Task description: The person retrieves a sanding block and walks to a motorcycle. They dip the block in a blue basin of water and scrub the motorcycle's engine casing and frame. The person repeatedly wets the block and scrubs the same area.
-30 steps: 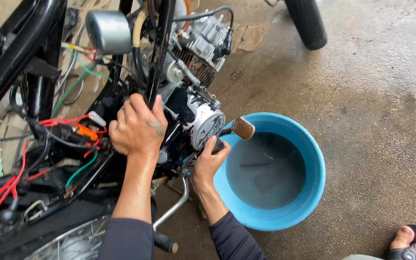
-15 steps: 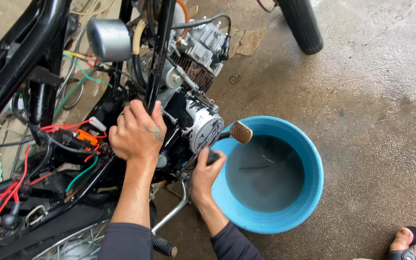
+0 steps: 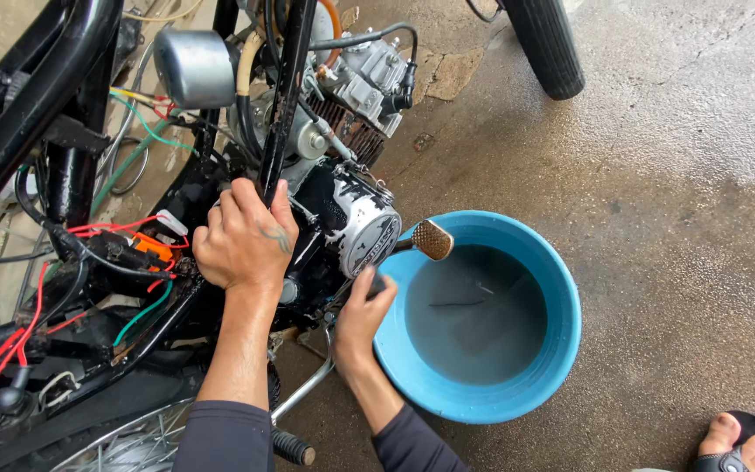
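- The left hand (image 3: 242, 238) has its fingers wrapped around a black frame tube (image 3: 283, 105), hemmed in by wires (image 3: 124, 229).
- The right hand (image 3: 362, 316) grips something dark below the round engine cover (image 3: 369, 234); what it is, I cannot tell.
- The blue basin (image 3: 561, 288) of water sits just beside it, under the brass kick pedal (image 3: 432, 239).
- Open wet concrete floor (image 3: 683, 192) lies to the right.
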